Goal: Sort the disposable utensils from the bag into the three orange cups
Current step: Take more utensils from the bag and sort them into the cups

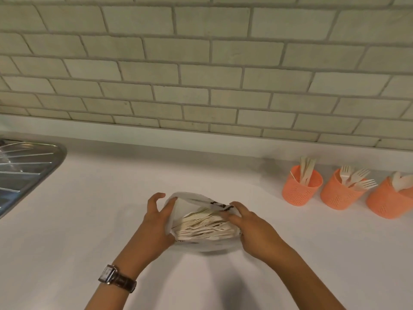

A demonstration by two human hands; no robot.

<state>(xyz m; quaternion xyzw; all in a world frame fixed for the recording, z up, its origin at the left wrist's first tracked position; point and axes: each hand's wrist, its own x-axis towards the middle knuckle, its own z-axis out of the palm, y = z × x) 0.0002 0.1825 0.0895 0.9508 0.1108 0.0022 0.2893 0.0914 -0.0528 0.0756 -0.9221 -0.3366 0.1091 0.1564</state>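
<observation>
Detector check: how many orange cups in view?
3, in a row on the counter, right side: left cup, middle cup, right cup, cropped by the frame edge; more could lie beyond.

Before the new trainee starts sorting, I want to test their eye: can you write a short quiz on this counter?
1. True or false: the middle orange cup holds forks.
2. What are the left hand and right hand doing with the bag? A) only the left holds it B) both hold it C) neither touches it
3. Fill in: the wristwatch sits on the ___ wrist.

Key: 1 true; 2 B; 3 left.
</observation>
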